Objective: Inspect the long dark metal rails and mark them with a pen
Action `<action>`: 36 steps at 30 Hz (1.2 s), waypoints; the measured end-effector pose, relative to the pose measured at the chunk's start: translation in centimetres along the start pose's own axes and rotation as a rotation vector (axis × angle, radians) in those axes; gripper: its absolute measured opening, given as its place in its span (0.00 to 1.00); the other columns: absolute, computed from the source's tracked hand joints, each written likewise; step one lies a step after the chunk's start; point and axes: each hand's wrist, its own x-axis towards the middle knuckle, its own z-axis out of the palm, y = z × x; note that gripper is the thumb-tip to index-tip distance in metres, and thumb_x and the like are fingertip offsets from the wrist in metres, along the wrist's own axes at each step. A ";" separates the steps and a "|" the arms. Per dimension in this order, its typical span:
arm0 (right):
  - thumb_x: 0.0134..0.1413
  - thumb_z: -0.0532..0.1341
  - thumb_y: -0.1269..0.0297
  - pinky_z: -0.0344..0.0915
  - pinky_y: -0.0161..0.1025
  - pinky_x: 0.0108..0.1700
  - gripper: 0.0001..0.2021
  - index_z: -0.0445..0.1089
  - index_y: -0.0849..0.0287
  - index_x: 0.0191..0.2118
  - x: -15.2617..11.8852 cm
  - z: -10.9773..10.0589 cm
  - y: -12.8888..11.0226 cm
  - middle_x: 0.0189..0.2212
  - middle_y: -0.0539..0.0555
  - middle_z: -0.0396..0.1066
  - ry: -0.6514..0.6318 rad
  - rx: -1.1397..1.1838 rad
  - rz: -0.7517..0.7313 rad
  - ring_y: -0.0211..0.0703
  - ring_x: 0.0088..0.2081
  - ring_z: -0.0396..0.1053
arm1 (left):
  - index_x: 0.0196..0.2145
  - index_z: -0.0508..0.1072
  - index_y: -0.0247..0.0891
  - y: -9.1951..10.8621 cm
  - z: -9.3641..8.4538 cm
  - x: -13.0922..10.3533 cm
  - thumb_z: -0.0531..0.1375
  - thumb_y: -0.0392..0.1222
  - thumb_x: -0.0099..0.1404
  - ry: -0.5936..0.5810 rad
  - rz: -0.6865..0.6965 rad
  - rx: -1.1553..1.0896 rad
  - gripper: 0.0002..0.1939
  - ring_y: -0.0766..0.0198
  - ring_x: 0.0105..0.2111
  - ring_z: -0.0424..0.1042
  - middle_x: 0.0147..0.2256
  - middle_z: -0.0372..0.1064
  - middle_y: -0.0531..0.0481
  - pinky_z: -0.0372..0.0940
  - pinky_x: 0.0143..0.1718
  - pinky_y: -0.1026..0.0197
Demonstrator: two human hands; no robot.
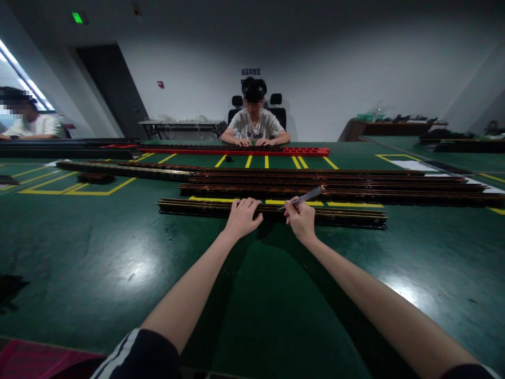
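A long black strip (347,217) with thin brass-coloured lines lies crosswise on the green table in front of me. My left hand (242,218) is on it near the middle, its fingers bent over the top and the thumb on the near side. Just to the right, my right hand (302,218) is closed around a screwdriver (311,195) with a clear handle. The handle slants up to the right, and the thin shaft points down left at the strip. Whether the tip touches the strip I cannot tell.
Behind the strip lie several similar long strips (355,184) in a stack. Across the table (130,273), a person (254,123) has both hands at a red-and-black strip (303,151). Another person (35,123) sits at far left. Yellow tape lines mark the tabletop.
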 end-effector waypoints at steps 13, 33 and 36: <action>0.53 0.55 0.42 0.59 0.35 0.17 0.22 0.62 0.57 0.23 0.0 0.1 -0.2 0.16 0.51 0.66 -0.011 0.000 0.015 0.37 0.14 0.62 | 0.50 0.69 0.36 0.0 0.1 0.0 0.53 0.47 0.66 0.012 -0.002 0.027 0.18 0.53 0.49 0.68 0.48 0.70 0.43 0.57 0.53 0.49; 0.55 0.54 0.42 0.61 0.37 0.19 0.22 0.62 0.57 0.24 -0.1 -0.1 -0.4 0.17 0.52 0.67 -0.028 -0.010 0.002 0.39 0.16 0.64 | 0.49 0.68 0.37 0.3 -0.1 0.1 0.52 0.43 0.67 -0.004 -0.018 0.026 0.16 0.53 0.49 0.67 0.48 0.70 0.43 0.56 0.53 0.47; 0.55 0.55 0.42 0.61 0.36 0.19 0.22 0.62 0.57 0.24 -0.1 -0.1 -0.4 0.17 0.52 0.67 -0.030 -0.009 0.013 0.39 0.16 0.64 | 0.49 0.69 0.38 0.3 0.0 0.1 0.51 0.44 0.67 0.001 -0.016 0.025 0.16 0.53 0.49 0.67 0.48 0.70 0.43 0.57 0.53 0.47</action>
